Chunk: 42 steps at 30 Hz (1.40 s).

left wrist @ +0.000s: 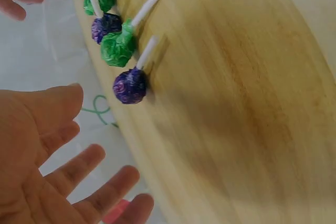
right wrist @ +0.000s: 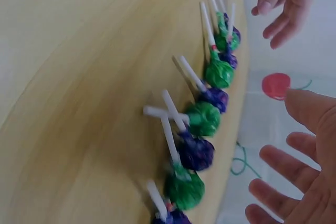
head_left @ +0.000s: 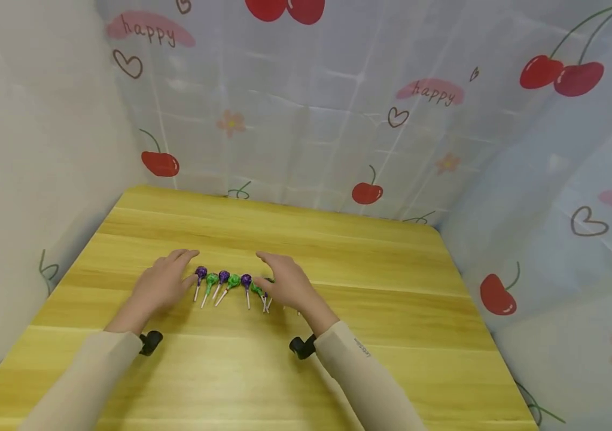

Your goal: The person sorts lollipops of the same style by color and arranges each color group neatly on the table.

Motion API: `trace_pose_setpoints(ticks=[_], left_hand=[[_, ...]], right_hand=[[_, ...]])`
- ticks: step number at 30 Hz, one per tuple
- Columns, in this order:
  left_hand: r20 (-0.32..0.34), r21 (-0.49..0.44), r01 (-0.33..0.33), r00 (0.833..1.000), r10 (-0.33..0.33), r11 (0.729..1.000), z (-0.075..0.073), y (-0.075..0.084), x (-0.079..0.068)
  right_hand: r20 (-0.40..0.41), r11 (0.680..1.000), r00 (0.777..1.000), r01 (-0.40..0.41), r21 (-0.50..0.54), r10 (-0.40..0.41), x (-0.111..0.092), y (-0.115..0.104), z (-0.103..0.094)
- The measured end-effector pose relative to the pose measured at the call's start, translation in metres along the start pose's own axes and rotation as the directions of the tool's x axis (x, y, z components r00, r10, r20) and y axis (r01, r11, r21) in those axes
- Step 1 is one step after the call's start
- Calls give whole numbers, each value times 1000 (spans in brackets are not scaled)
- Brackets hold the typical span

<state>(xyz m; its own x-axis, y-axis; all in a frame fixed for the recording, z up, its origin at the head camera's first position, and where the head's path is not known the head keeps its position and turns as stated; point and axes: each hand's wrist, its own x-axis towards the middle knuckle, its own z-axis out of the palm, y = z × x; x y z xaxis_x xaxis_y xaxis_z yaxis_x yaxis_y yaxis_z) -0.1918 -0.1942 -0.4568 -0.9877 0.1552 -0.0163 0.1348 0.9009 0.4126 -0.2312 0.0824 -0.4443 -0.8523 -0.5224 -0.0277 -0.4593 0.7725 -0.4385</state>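
Note:
Several lollipops lie in a row on the wooden table, purple and green wrappers alternating, their white sticks towards the person. At the row's left end is a purple lollipop [head_left: 201, 272], with a green lollipop [head_left: 212, 279] beside it. My left hand [head_left: 161, 281] hovers just left of that end, fingers spread and holding nothing. Over the right part of the row is my right hand [head_left: 288, 282], fingers apart with nothing in them; it hides some lollipops from the head view. In the right wrist view, the sticks of a green lollipop [right wrist: 203, 119] and a purple lollipop [right wrist: 196, 151] cross.
The yellow wood-grain table [head_left: 219, 383] reaches back to a white curtain [head_left: 295, 120] printed with cherries and hearts. More of this sheeting stands at left and right. A black wrist device [head_left: 151, 342] sits by the left cuff, another wrist device [head_left: 301, 347] by the right.

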Motion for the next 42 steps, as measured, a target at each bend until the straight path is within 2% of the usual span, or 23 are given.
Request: trace_pose_setpoints(ticks=[5, 10, 15, 21, 26, 33, 38, 42], left_hand=[[43, -67, 17, 999, -14, 998, 0, -3, 19], [51, -61, 18, 999, -15, 998, -2, -1, 35], [62, -50, 15, 998, -11, 999, 0, -2, 39], [86, -52, 31, 996, -26, 998, 8, -6, 38], [90, -50, 41, 995, -36, 998, 13, -9, 36], [93, -58, 57, 994, -52, 997, 17, -9, 37], [101, -37, 62, 993, -58, 997, 19, -11, 38], [80, -47, 64, 995, -60, 997, 22, -13, 37]], right_hand=[[43, 997, 999, 16, 81, -20, 30, -7, 10], [40, 999, 999, 21, 33, -22, 52, -13, 17], [28, 999, 999, 31, -43, -30, 64, -21, 27], [26, 988, 999, 22, -155, -18, 69, -27, 41], [30, 981, 1000, 15, -191, -9, 67, -31, 50], [35, 983, 999, -19, -181, 26, 66, -30, 57], [30, 985, 999, -15, -171, 21, 67, -31, 61], [38, 985, 999, -5, -174, 12, 69, -34, 64]])
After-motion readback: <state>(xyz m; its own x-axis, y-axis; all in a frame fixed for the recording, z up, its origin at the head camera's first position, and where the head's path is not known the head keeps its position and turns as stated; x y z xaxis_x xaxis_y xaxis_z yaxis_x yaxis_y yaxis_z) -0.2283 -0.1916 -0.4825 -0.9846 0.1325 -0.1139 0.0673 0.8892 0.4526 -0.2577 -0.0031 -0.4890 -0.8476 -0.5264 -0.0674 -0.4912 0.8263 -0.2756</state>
